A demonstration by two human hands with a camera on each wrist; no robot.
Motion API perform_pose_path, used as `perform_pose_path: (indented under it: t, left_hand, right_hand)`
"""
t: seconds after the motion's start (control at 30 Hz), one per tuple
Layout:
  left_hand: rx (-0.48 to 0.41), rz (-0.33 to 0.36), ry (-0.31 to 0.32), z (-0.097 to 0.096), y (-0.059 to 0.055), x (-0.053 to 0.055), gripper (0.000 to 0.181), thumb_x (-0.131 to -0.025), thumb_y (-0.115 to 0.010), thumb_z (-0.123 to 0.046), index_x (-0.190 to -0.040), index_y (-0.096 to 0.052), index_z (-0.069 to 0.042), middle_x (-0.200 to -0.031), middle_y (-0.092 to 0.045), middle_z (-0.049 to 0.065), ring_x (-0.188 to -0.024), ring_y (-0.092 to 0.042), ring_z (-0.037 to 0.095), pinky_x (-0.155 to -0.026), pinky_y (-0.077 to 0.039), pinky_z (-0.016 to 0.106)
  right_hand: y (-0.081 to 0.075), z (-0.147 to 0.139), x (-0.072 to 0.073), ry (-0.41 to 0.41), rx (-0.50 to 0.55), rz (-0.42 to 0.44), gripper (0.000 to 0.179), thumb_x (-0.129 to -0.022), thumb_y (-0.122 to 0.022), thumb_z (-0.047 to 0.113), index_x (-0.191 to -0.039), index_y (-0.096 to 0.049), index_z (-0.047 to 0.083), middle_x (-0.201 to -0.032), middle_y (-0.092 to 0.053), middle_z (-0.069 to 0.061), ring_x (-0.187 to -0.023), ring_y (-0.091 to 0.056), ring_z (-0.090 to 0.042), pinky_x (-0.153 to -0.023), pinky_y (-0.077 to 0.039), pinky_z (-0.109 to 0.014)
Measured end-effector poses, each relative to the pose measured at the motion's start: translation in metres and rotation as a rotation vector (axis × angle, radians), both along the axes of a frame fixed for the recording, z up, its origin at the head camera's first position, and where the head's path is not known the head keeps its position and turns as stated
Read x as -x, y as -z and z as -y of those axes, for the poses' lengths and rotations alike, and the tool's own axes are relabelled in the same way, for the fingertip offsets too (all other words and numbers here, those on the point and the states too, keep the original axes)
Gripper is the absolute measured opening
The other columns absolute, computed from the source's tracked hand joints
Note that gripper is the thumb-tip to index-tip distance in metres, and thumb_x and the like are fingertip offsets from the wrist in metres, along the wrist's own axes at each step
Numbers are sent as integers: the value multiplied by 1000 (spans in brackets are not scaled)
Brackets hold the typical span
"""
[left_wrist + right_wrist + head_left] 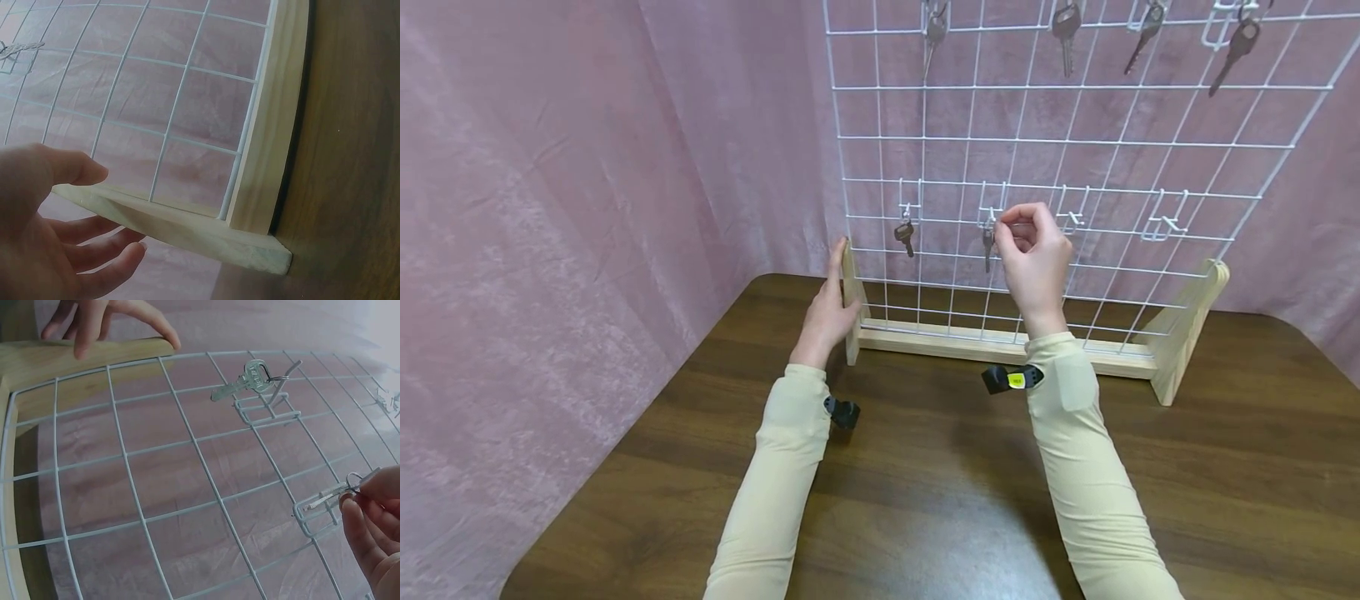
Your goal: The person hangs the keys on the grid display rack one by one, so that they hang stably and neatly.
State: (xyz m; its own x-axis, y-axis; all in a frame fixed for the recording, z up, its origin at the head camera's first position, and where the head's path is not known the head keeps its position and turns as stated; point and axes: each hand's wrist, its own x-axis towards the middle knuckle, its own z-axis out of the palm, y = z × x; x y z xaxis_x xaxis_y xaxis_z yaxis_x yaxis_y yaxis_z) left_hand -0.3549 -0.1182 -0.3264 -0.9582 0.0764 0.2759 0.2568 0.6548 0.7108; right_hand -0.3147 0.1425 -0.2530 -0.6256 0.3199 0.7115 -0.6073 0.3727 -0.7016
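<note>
My right hand (1036, 254) pinches a small key ring (353, 481) between thumb and forefinger, right at the tip of a white wire hook. From the ring hangs a silver key (988, 242), in front of the wire grid (951, 221). The left hand (826, 321) rests on the left wooden side foot (852, 308) of the stand, index finger along its top edge. In the left wrist view its thumb lies on one side of that board and the relaxed fingers on the other. Another key (904, 237) hangs from the hook to the left.
Two bare hooks, one of them this wire hook (1165, 227), sit to the right on the same row. Several keys, such as this dark key (1066, 33), hang along the top. The stand's right foot (1187, 333) rises from the brown table (910, 500); pink cloth (587, 167) hangs behind.
</note>
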Motion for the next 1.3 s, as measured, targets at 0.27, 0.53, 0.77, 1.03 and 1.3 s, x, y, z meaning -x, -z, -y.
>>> perform_pose_path:
  t: [0.27,0.53,0.77,1.03,1.3]
  left_hand:
    - [-11,13,5,-1,-1,0,96,-92,-58,-12,-147,7,-57,-150,-40,23,-104,-61,45,-80,-54,54]
    - [-8,21,3,2,-1,-1,96,-93,-57,-13,-146,8,-58,-151,-38,23,-105,-60,45,-80,-54,54]
    - [-1,17,15,1,-2,0,95,-93,-57,-12,-146,8,-57,-148,-40,25,-106,-60,46,-80,-55,55]
    - [-10,29,16,1,-5,2,97,-93,-57,-11,-144,9,-62,-147,-41,26,-105,-60,45,-80,-54,55]
    - [-12,40,21,1,-3,1,96,-93,-57,-12,-145,8,-60,-146,-42,26,-104,-60,45,-81,-54,54]
  right_hand:
    - [6,-3,-5,39,-116,32,13,-88,-63,5,-97,-63,-4,-92,-69,-15,-73,-54,11,-64,-44,-10]
    - [4,-1,-12,34,-201,36,12,-87,-64,6,-96,-65,-2,-95,-66,-15,-74,-53,10,-64,-44,-11]
    - [-8,-3,-28,18,-227,-11,10,-87,-62,4,-94,-65,-3,-95,-64,-13,-76,-54,5,-64,-44,-12]
    - [-20,-16,-48,44,-371,-35,9,-87,-60,2,-92,-65,-3,-91,-64,-14,-77,-51,10,-63,-41,-10]
    - [-11,-39,-67,25,-727,-34,7,-86,-63,-1,-92,-64,2,-88,-63,-9,-73,-55,-11,-60,-37,-16]
